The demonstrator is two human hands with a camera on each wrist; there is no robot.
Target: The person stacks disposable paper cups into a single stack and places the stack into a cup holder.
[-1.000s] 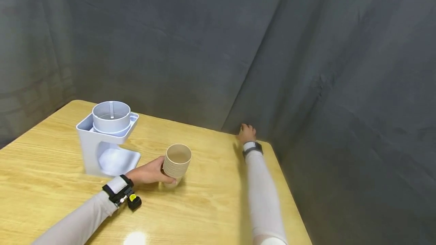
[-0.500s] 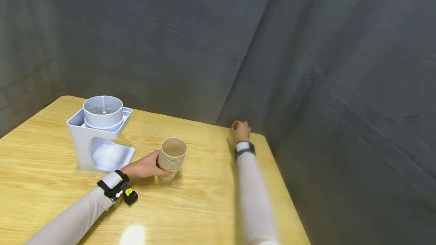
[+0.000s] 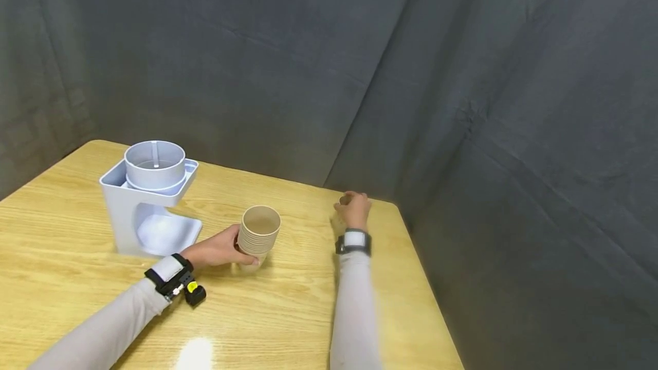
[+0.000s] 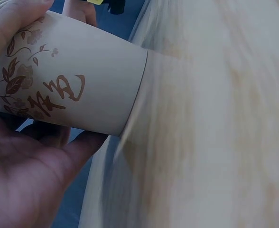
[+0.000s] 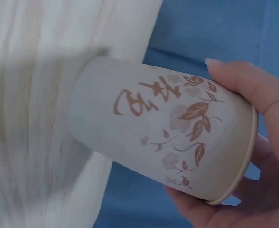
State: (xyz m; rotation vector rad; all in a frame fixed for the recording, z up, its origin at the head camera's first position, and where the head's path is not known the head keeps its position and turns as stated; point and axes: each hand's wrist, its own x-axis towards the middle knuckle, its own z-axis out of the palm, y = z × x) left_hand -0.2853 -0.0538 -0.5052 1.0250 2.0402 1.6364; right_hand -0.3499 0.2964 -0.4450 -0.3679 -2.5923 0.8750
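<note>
A stack of beige paper cups point(image 3: 259, 236) stands slightly tilted near the middle of the table. My left hand point(image 3: 216, 249) grips its side, thumb and fingers curled round it. Brown leaf and writing prints show on the stack's lowest cup point(image 4: 68, 76) in the left wrist view, its base at or close to the wood. Toward the back right corner, my right hand point(image 3: 354, 211) holds a single paper cup point(image 5: 163, 128) near its rim. That cup's base is close to the table; whether it touches, I cannot tell. In the head view the hand mostly hides it.
A white stand point(image 3: 123, 210) with a round white bowl-like part point(image 3: 155, 171) on top and a low tray point(image 3: 167, 234) below is left of the stack. Dark grey curtains point(image 3: 231, 73) hang behind and to the right of the wooden table point(image 3: 288, 313).
My right hand has come away from the back right corner, nearer and a little left, with the cup in it. The left hand keeps its hold on the stack. The head view has shifted slightly.
</note>
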